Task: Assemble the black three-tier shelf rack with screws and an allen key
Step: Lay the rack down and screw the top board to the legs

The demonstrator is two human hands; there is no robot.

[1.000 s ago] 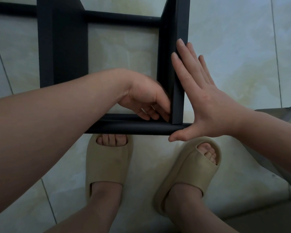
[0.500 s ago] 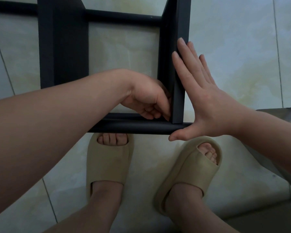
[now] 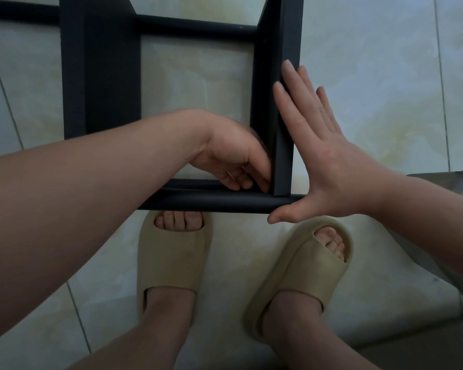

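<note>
The black rack (image 3: pixel 211 202) sits on the tiled floor (image 3: pixel 372 76) just ahead of our beige slippers (image 3: pixel 171 252). Our left hand (image 3: pixel 233 158) reaches inside its near right corner with the fingers curled at the joint; we cannot tell whether they pinch anything. Our right hand (image 3: pixel 329 161) presses flat against the upright's outer face, fingers straight, thumb by the round bar's end.

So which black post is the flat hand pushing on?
The right-hand post: the right hand lies flat against its outer face. The wider left post has no hand on it.
</note>
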